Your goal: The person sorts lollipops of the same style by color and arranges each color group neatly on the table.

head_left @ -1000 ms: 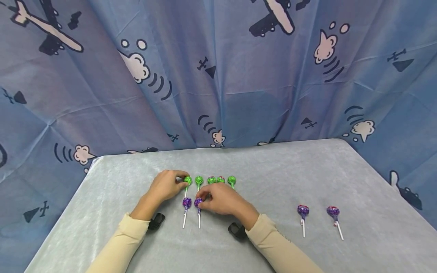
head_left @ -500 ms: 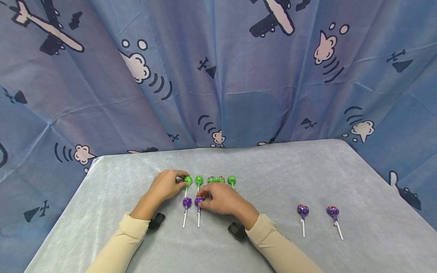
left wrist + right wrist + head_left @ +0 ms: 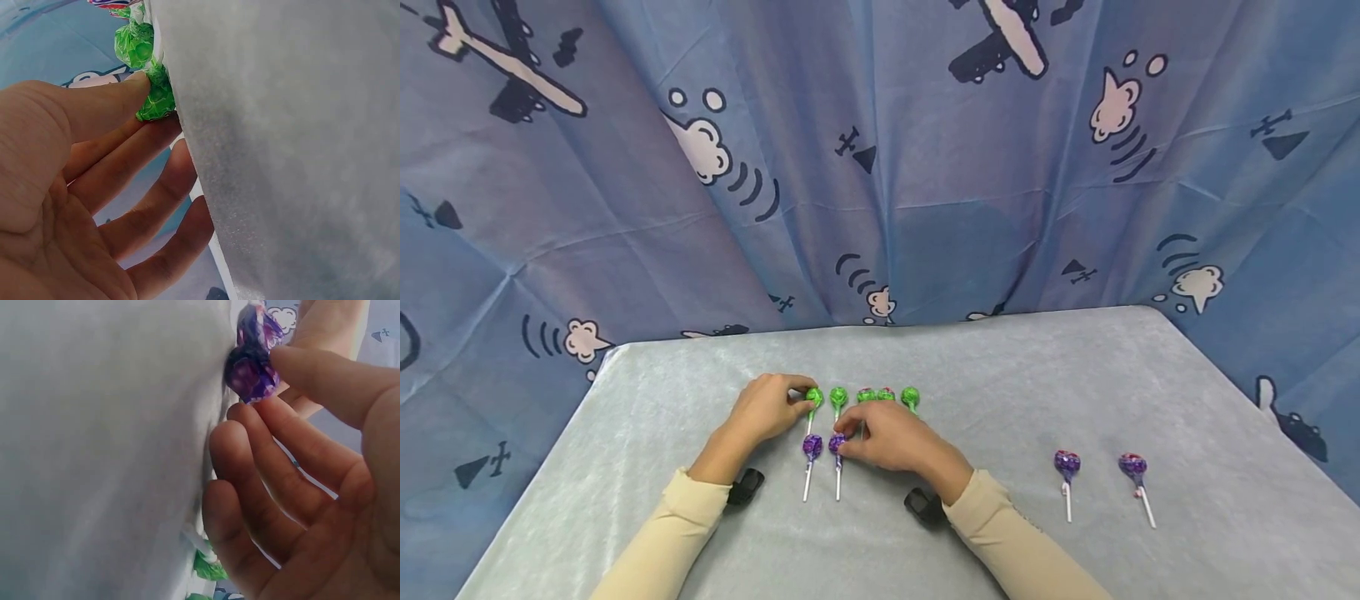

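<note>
In the head view, my left hand (image 3: 767,410) pinches the head of the leftmost green-wrapped lollipop (image 3: 815,397) between thumb and fingers. The left wrist view shows the thumb right against its green wrapper (image 3: 159,100). My right hand (image 3: 891,437) holds a purple-wrapped lollipop (image 3: 836,443) by its head, thumb on the near side. This purple wrapper (image 3: 250,374) also shows close up in the right wrist view. Another purple lollipop (image 3: 812,447) lies just left of it, below the left hand's green one. Both purple sticks point toward the person.
Several more green lollipops (image 3: 838,395) continue the back row to the right, their sticks partly hidden by the right hand. Two purple lollipops, one nearer (image 3: 1067,463) and one farther right (image 3: 1132,467), lie apart on the grey-covered table (image 3: 985,367). A blue patterned curtain (image 3: 955,242) hangs behind.
The purple lollipop in the right hand has shifted very slightly away from the person, toward the green row. The left hand stays on its green lollipop.
</note>
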Tool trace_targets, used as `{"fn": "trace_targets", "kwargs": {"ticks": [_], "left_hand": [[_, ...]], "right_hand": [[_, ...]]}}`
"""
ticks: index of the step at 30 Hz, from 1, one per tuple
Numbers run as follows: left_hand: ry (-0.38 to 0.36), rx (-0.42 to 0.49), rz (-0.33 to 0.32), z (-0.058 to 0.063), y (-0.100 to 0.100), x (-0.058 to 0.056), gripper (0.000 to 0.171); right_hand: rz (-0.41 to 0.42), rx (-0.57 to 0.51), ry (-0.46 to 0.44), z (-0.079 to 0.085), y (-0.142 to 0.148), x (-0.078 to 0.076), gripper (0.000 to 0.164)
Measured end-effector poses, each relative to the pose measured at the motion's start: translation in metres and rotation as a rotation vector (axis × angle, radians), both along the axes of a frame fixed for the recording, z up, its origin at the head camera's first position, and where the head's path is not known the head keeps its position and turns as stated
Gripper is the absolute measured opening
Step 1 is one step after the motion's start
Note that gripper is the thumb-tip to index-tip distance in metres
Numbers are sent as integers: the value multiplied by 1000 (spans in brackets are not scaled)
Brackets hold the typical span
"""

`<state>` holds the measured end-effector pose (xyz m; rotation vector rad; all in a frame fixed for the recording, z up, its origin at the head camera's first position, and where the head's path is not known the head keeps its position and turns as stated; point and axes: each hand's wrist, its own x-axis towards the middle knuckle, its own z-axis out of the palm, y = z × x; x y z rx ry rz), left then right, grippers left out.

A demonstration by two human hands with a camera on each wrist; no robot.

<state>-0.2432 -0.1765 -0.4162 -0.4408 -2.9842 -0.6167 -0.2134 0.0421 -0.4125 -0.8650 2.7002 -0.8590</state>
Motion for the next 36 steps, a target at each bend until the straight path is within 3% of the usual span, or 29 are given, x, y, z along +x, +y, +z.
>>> {"fn": "trace_targets", "kwargs": {"ticks": [11,21,30,36], "left_hand": [[-27,25,32,-4,-5,4,24],[-26,24,31,-1,-4,2,24],[-38,26,29,0,-2,-1,26],[-38,19,25,-1,-1,-2,27]], "right_hand": [[-12,-30,-23,17,32,2,26],[-46,-5,9,32,117,3,30],[-122,-2,-34,38,193,4,36],[-109,8,-4,47,234,6,36]]}}
